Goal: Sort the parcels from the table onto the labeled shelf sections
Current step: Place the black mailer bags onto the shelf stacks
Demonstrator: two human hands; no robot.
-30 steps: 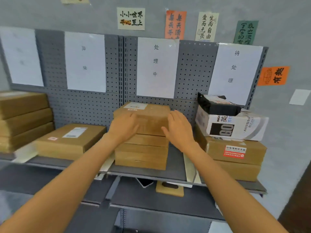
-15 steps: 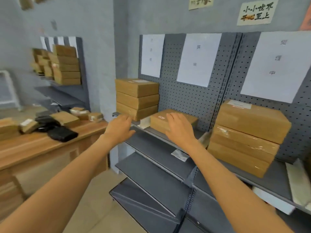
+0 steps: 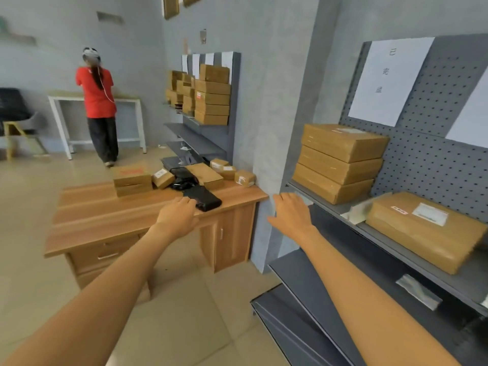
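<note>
A wooden table at left centre carries several parcels: a brown box with red print, small cardboard boxes, a flat brown parcel and black plastic bags. My left hand hovers empty over the table's near edge, fingers relaxed, close to the black bag. My right hand is held out empty between the table and the grey shelf. The shelf holds a stack of three brown boxes and one flat parcel under a white paper label.
A person in a red shirt stands with their back turned at a white table at the far left. A second grey shelf stacked with boxes stands behind the wooden table. Lower shelf boards jut out at right. Tiled floor lies below.
My view has swung left from the shelf to the table. Both hands came off the stacked box on the shelf and now reach empty toward the table.
</note>
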